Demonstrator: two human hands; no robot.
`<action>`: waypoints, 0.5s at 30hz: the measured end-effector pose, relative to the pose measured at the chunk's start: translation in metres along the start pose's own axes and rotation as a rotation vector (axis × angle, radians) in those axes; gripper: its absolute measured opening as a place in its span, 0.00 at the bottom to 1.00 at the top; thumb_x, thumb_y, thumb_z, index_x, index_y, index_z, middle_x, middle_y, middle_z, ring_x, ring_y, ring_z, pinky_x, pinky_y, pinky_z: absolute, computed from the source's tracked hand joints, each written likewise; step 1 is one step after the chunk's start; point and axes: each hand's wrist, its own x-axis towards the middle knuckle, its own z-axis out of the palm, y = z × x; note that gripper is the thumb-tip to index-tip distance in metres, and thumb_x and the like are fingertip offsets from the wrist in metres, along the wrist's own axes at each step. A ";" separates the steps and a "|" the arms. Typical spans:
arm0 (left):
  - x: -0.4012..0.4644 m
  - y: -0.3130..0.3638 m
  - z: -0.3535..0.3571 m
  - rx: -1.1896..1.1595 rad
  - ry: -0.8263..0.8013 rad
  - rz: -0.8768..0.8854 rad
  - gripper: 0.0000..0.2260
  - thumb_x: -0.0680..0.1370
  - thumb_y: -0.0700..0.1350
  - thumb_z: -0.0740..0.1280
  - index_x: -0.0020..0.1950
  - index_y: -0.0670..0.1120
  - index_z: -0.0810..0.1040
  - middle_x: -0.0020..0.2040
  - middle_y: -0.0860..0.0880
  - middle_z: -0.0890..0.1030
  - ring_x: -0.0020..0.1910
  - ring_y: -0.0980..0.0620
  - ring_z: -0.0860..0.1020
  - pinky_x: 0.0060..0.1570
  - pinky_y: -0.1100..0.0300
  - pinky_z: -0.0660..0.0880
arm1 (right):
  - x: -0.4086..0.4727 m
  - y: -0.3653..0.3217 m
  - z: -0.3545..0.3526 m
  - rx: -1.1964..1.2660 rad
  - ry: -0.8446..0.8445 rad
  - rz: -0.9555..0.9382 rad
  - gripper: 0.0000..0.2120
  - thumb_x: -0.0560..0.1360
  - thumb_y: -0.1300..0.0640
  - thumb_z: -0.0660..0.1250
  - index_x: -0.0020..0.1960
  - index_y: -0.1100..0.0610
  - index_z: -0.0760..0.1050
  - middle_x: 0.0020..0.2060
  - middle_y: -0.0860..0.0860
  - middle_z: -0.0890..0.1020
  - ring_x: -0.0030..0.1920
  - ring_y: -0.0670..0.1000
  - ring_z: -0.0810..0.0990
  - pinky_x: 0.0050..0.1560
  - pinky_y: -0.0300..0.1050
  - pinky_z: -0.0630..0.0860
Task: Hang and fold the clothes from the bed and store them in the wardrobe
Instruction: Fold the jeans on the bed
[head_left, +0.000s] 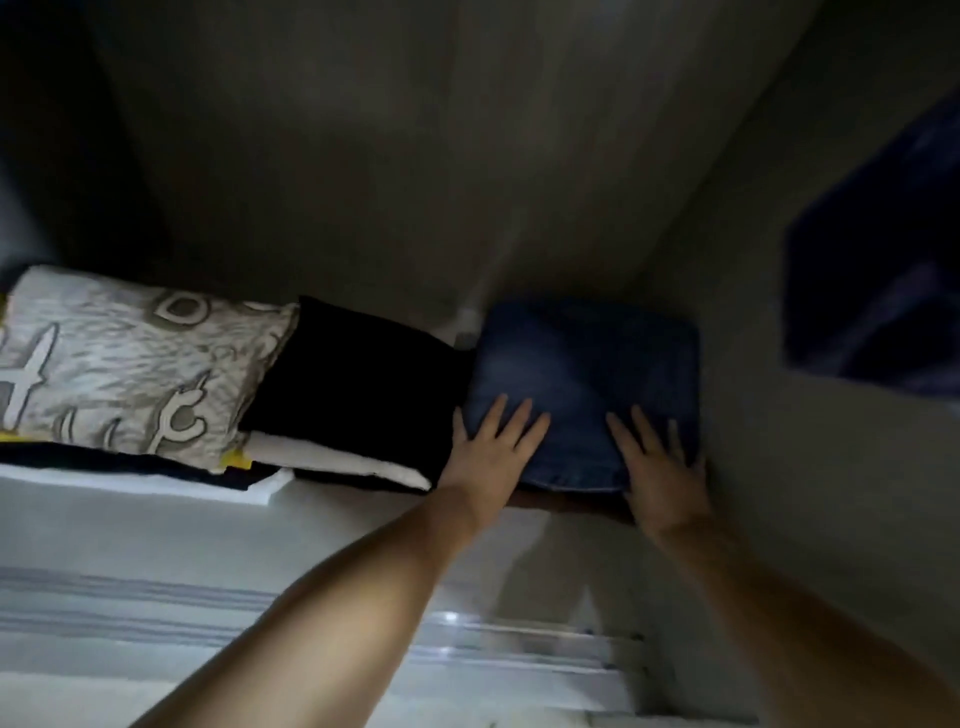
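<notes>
Two hands, left hand (491, 449) and right hand (657, 467), straight fingers (524, 423) spread flat on squarish folded denim jeans (582, 374).

Folded jeans (582, 384) are filling the right end of the wardrobe shelf (571, 503), sitting close against the side wall (769, 457) and leaving no gap there for fingers. A black folded garment (358, 384) is pressing in on their left, with a grey patterned one (130, 364) beyond it crowding the rest. Above the stacks, open room is running up the back panel (389, 156).
</notes>
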 end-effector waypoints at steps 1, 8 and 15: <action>0.000 -0.001 -0.002 -0.023 -0.039 0.004 0.38 0.78 0.40 0.61 0.79 0.51 0.39 0.80 0.48 0.43 0.78 0.42 0.44 0.69 0.31 0.49 | 0.000 0.001 0.001 -0.026 -0.027 -0.001 0.37 0.81 0.58 0.58 0.78 0.43 0.38 0.79 0.47 0.39 0.78 0.62 0.44 0.74 0.67 0.53; -0.060 -0.006 -0.073 -0.142 -0.233 -0.060 0.35 0.79 0.40 0.61 0.79 0.51 0.44 0.80 0.49 0.44 0.78 0.47 0.43 0.72 0.37 0.51 | -0.038 -0.014 -0.059 -0.168 -0.218 -0.054 0.36 0.82 0.51 0.58 0.79 0.51 0.36 0.79 0.54 0.40 0.78 0.61 0.41 0.77 0.59 0.49; -0.154 -0.030 -0.203 -0.126 -0.311 -0.190 0.30 0.81 0.45 0.59 0.79 0.49 0.49 0.77 0.45 0.57 0.76 0.46 0.56 0.70 0.44 0.61 | -0.127 -0.097 -0.144 0.595 -0.202 -0.245 0.21 0.79 0.78 0.38 0.71 0.78 0.50 0.76 0.66 0.45 0.78 0.60 0.47 0.49 0.13 0.55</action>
